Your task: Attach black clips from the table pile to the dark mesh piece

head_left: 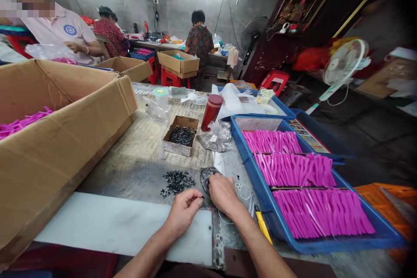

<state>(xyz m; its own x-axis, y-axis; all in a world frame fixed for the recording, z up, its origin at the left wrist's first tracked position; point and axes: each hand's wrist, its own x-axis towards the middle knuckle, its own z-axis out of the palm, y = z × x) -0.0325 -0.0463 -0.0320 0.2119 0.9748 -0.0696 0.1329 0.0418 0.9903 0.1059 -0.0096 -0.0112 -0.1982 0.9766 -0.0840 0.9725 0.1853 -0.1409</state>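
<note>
On the bench right in front of you, your left hand is over the edge of a white board. Its finger and thumb are pinched together on a small black piece. Your right hand is just beside it, with its fingers bent down at a little grey bag. I cannot tell how far open those fingers are, or if they have hold of anything there.

A loose pile of black bits lies near your left hand. Past the pile sits a small cardboard box, and lots more black bits fill its bottom. Next to the box stands a red jar, with a clear bag of tiny bits by its foot.

On your right is a big blue tray. It holds pink strips, packed side by side in three rows. A tool with a yellow handle lies next to the tray. On your left is a large cardboard box with pink pieces inside, lower than its rim.
</note>
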